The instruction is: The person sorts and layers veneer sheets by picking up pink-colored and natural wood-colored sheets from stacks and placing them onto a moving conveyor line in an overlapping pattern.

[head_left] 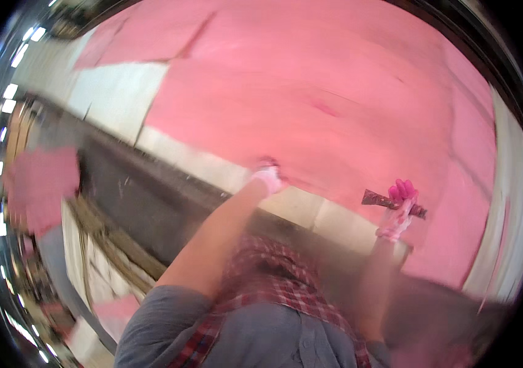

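Observation:
A large pink sheet (310, 104) lies over a pale layer on the wide surface before me. At its near edge is my left hand (267, 175), in a white glove with dark pink stains. Motion smears its fingers, so their grip on the edge cannot be made out. Farther right, my right hand (398, 211) wears a white glove with bright pink fingers. It is closed around a dark, flat, pink-smeared tool (376, 198), which looks like a scraper and sticks out on both sides of the hand, just above the pink sheet.
Pale sheeting (117, 92) shows along the left and near edges of the pink layer. A dark table edge (151, 178) runs along my side. To the left are another pink piece (43, 184) and a stand with pale sheets (99, 264). White strips (497, 245) hang at the far right.

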Demonstrator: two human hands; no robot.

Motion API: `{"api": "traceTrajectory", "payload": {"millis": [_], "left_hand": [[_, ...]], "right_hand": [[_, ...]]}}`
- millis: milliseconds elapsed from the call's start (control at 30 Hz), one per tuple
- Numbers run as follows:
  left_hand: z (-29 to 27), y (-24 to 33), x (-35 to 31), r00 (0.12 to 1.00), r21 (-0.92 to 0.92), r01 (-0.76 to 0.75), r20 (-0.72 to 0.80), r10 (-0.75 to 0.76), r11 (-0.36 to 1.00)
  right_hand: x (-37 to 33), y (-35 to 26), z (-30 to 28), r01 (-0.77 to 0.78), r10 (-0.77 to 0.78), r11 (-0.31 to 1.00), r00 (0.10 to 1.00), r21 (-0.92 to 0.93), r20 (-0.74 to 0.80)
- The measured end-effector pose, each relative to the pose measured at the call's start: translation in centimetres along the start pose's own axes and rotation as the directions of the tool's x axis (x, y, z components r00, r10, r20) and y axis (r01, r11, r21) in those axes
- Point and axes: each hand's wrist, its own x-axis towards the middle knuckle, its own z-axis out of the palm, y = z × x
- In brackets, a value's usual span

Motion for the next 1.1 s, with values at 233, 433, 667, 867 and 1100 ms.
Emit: {"api": "traceTrajectory", "payload": {"millis": [233,433,667,867,1100], "left_hand": [[5.9,-9.5,-0.9,0.692,-0.667,-0.632,-0.255,-0.675,-0.396],[6.6,-1.9,-17.6,0.881,-0.879,-0.174,0.062,-0.468,-0.444],[29.8,11.8,-45.2,0.349,-0.862,0.096,0.497,-0.794,-0.497],[45.2,28.9,-59.2,0.025,-0.471,0.030,0.882,-0.470,-0.882],[54.7,46.8,-58.1,-0.051,-0.320,-0.237,0.947,-0.317,-0.917]], "right_hand": [[-8.4,12.9,10.2,-0.140,0.496,0.845,0.566,-0.516,0.659],[-2.9,19.0,3.8,0.963,0.782,-0.147,-0.027,0.226,0.623],[3.5,22.1,2.4,0.564,0.644,0.483,0.289,-0.670,0.708],[-5.6,18.1,8.9,0.406,0.559,0.633,0.348,-0.659,0.753],[-24.8,16.2,1.9,0.524,0.894,0.440,-0.181,-0.729,0.410]]}}
